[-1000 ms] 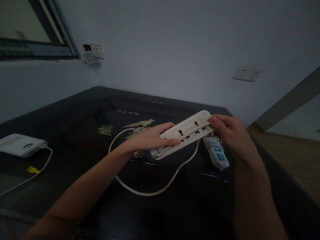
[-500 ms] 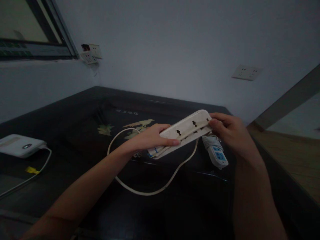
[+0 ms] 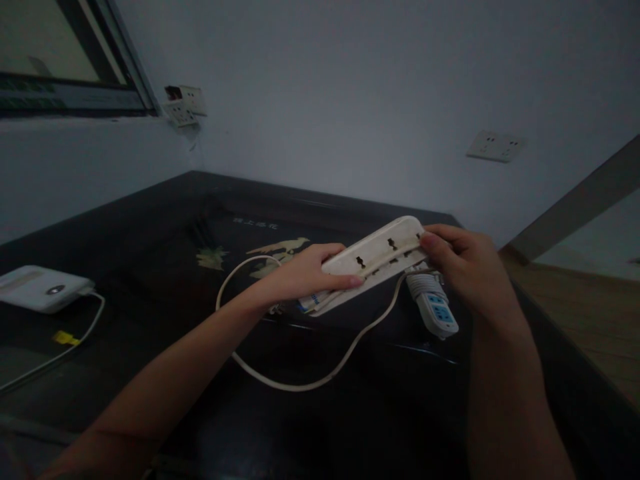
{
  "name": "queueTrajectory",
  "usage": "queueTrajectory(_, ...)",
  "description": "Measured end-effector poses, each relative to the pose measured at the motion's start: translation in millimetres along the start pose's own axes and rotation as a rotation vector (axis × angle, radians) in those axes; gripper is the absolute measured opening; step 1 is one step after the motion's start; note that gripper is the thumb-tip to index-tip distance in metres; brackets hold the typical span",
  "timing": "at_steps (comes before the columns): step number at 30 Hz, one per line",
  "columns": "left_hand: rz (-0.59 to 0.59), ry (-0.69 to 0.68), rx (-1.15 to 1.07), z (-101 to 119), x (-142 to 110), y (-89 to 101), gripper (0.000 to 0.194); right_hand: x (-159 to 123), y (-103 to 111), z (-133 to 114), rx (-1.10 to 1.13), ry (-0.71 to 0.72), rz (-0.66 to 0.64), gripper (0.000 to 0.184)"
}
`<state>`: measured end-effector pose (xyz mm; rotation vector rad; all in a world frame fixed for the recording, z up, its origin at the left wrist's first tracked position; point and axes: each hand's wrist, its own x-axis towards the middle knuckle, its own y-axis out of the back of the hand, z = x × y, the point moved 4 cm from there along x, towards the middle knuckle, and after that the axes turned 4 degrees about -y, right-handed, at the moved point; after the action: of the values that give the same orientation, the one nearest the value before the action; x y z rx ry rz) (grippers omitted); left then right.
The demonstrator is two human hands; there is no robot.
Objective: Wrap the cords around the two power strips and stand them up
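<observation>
A white power strip (image 3: 376,257) with dark socket slots is held tilted above the dark table, its right end higher. My left hand (image 3: 320,273) wraps around its lower left end, thumb lying along the socketed face. At the upper right end, my right hand (image 3: 453,257) grips the strip between thumb and fingers. A cream cord (image 3: 295,388) loops over the tabletop below and behind my left forearm. Just below the right hand lies a second, smaller power strip (image 3: 436,308) with blue sockets and a cord wound around it.
The glossy black table (image 3: 300,440) carries a gold bird-and-leaf pattern. At the left lies a white device (image 3: 45,288) with a cable and yellow tag (image 3: 66,338). Wall sockets (image 3: 495,146) are on the right; another socket plate (image 3: 181,113) hangs loose near the window.
Both hands keep their hold on the white power strip, which stays almost still. The whole view has shifted very slightly.
</observation>
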<state>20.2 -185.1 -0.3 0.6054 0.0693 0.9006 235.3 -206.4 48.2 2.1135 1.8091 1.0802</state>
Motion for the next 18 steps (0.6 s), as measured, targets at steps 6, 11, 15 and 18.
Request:
queueTrajectory(6,-0.03,0.024,-0.106,-3.3,-0.6,-1.1,0.044,0.2,-0.5,1.6,0.079,-0.012,-0.045,0.034)
queueTrajectory(11,-0.027,0.053,-0.109,-2.6,-1.1,-1.8,0.044,-0.7,-0.1,0.2,0.078,-0.016,-0.047,0.035)
queueTrajectory(15,-0.023,0.063,-0.092,-2.0,-1.7,-1.3,0.045,-1.8,1.2,-4.3,0.068,-0.001,-0.044,0.033)
queueTrajectory(18,-0.01,0.04,-0.064,-1.0,-2.0,-0.1,0.046,-2.8,5.5,-4.9,0.099,0.023,-0.061,0.03)
